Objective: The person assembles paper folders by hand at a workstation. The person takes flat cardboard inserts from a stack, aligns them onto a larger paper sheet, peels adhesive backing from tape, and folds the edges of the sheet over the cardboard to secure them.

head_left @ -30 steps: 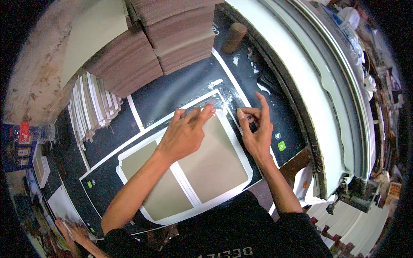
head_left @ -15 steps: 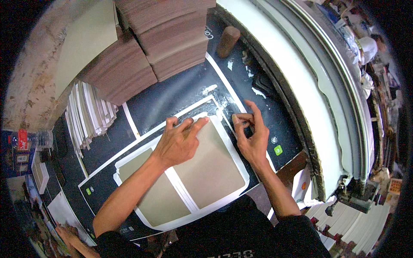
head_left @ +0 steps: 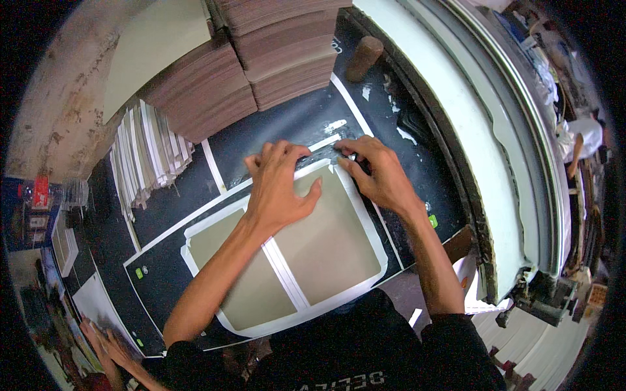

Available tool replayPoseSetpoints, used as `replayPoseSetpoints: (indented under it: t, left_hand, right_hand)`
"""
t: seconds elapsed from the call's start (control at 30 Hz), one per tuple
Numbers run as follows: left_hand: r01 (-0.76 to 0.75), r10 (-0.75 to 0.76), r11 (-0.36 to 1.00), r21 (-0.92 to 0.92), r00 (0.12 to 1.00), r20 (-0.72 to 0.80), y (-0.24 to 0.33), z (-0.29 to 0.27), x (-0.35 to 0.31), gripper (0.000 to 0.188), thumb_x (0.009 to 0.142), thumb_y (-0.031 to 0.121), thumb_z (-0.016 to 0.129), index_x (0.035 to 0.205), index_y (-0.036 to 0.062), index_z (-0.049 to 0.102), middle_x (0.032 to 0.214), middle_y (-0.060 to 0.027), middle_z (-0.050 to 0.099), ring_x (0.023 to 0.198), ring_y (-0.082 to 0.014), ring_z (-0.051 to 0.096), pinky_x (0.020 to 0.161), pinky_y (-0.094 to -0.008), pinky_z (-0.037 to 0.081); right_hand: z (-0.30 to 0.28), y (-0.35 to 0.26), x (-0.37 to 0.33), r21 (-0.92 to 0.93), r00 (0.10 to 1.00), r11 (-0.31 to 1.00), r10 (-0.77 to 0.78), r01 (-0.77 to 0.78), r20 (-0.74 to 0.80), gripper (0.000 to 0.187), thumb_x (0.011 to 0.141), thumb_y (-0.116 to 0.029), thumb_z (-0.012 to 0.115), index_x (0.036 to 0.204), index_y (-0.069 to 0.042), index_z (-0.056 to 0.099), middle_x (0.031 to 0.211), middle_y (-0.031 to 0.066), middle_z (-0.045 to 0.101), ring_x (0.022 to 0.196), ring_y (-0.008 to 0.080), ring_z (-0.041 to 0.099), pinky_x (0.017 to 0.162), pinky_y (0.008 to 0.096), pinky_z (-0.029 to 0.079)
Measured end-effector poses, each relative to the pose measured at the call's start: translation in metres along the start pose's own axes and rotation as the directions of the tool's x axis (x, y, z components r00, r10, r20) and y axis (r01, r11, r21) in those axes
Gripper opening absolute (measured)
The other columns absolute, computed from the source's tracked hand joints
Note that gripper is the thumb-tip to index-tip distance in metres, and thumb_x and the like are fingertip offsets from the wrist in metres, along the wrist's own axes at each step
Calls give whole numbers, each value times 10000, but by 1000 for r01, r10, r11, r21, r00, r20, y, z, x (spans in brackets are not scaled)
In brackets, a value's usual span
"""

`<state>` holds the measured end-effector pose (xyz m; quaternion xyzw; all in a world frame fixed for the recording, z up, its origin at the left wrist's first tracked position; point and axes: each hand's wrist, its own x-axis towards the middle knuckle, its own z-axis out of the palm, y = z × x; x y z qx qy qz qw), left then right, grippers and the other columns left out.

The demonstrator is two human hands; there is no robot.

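Observation:
Two grey-brown boards [head_left: 336,238] lie side by side on a white cover sheet [head_left: 339,290], with a white strip [head_left: 285,274] between them. The sheet's margins are folded over the boards' edges. My left hand [head_left: 280,182] reaches over the far edge, its fingers bent and apart, the thumb spread over the right board. At the far right corner is my right hand [head_left: 378,173], fingers curled and thumb drawn in close to the index finger. Whatever lies between those fingertips is too small to make out.
Tall stacks of brown board [head_left: 287,65] stand at the back, with a fanned pile of white strips [head_left: 147,153] left of them. A brown cylinder [head_left: 364,58] sits on the black table mat [head_left: 261,140]. Right runs a long white machine [head_left: 450,130]. Another person's hands [head_left: 104,342] show lower left.
My left hand has shifted from lying on the right board to reaching past its far edge, thumb spread. My right hand has turned inward and moved up-left to the far right corner, fingers curling.

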<state>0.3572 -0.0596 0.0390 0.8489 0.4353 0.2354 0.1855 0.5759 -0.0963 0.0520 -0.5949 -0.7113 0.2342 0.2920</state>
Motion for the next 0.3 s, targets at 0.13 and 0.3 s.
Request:
replayPoseSetpoints:
  t: [0.13, 0.3]
  left_hand:
    - [31, -25, 997, -76, 997, 76, -7, 4, 2, 451, 731, 256, 768, 1133, 112, 621, 1095, -109, 589, 1112, -294, 518, 944, -475, 311]
    - [94, -69, 984, -154, 984, 165, -8, 4, 6, 433, 754, 239, 759, 1142, 102, 623, 1101, -123, 595, 1161, -302, 517, 919, -478, 336]
  right_hand:
    - [3, 5, 16, -22, 986, 994, -104, 108, 131, 235, 923, -69, 656, 1140, 1, 710, 1036, 186, 670, 966, 321, 651, 873, 421, 514]
    - [-1, 6, 31, -52, 949, 993, -90, 110, 302, 238, 912, -124, 699, 1132, -34, 720, 1024, 202, 669, 1002, 328, 643, 900, 424, 513]
